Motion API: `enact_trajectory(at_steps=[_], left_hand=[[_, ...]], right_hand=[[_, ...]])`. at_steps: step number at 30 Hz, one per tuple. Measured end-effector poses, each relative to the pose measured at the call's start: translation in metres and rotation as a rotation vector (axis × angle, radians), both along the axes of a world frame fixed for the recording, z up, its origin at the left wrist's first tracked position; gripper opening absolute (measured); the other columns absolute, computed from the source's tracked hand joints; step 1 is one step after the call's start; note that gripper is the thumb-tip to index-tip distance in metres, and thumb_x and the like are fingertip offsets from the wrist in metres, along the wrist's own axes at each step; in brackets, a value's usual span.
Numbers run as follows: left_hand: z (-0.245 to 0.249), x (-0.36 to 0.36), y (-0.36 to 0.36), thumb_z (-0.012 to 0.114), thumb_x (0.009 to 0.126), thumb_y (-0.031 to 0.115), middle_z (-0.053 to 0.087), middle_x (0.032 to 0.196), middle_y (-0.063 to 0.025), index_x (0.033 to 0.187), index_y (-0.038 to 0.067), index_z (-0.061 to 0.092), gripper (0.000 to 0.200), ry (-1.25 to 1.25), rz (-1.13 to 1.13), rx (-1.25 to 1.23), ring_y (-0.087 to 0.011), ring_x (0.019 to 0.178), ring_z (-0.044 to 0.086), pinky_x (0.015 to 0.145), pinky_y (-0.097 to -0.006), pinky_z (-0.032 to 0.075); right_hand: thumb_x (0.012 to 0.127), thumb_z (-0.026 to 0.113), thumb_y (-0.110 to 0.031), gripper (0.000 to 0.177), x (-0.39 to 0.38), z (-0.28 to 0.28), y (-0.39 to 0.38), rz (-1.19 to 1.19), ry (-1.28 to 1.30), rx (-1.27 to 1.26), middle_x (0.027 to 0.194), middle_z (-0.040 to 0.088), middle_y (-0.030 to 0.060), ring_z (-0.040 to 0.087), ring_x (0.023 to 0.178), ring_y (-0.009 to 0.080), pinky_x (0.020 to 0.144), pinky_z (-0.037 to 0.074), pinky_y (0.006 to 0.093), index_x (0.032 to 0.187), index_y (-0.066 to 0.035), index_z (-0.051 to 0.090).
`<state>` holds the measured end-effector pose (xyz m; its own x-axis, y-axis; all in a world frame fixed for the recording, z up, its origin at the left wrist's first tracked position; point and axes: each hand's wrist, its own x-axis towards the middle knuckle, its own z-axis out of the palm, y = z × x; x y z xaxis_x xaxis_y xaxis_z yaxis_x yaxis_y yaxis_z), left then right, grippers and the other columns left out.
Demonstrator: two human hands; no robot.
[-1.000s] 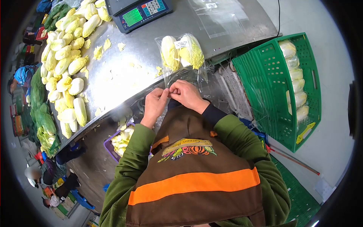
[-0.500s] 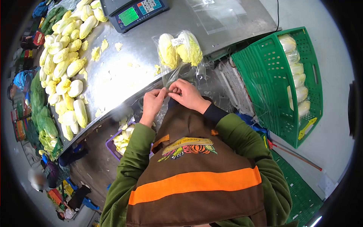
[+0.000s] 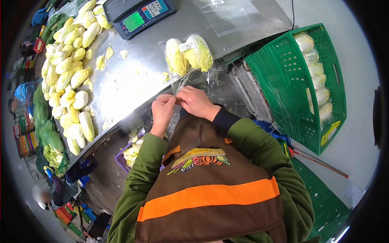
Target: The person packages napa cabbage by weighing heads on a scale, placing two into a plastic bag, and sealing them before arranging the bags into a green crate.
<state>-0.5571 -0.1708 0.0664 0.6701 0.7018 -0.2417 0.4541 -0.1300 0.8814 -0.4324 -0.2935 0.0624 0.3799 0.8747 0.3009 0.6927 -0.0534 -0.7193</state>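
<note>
Two napa cabbages (image 3: 198,54) lie side by side in a clear plastic bag (image 3: 186,79) at the table's near edge, with a white label on top. The bag's loose end hangs over the edge toward me. My left hand (image 3: 163,110) pinches this end, fingers closed. Close beside it, my right hand (image 3: 196,102) also grips the plastic, its fingertips almost touching the left ones. The exact hold between the fingertips is partly hidden.
A heap of napa cabbages (image 3: 67,77) covers the table's left side, near a digital scale (image 3: 139,18). Flat plastic bags (image 3: 227,18) lie at the back. On the right, a green crate (image 3: 279,77) holds several bagged cabbages. Below the table stands a purple crate (image 3: 120,160).
Both hands stay close together at the bag's end, and the fingers have shifted slightly. The view has moved a little; the cabbages remain at the table edge.
</note>
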Motion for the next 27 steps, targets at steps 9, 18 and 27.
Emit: enact_trajectory(at_steps=[9,18,27], left_hand=[[0.006,-0.012,0.024,0.060,0.096,0.035,0.073,0.084,-0.0141,0.099,-0.002,0.075,0.040,0.293,-0.055,-0.174,-0.0207,0.079,0.070,0.075,-0.0340,0.053],[0.034,0.009,0.030,0.068,0.090,0.048,0.069,0.073,-0.0108,0.098,-0.004,0.074,0.054,0.434,-0.208,-0.084,-0.0148,0.067,0.062,0.065,-0.0309,0.049],[0.014,0.001,0.023,0.067,0.092,0.036,0.068,0.069,-0.0091,0.090,-0.002,0.075,0.039,0.289,-0.218,0.007,-0.0149,0.062,0.061,0.062,-0.0323,0.048]], right_hand=[[0.088,0.060,-0.019,0.019,0.031,-0.074,-0.346,0.250,-0.100,-0.950,0.089,0.065,0.0152,0.065,0.088,0.0372,0.080,0.052,0.0484,0.102,-0.007,0.066],[0.083,0.079,-0.030,0.035,0.018,0.019,-0.088,-0.171,0.142,-0.108,0.104,0.062,0.0087,0.062,0.098,0.0294,0.084,0.051,0.0380,0.106,-0.007,0.066],[0.085,0.071,-0.017,0.011,0.006,0.012,-0.039,0.002,0.107,0.073,0.087,0.060,0.0069,0.059,0.090,0.0287,0.081,0.048,0.0386,0.087,-0.007,0.067]])
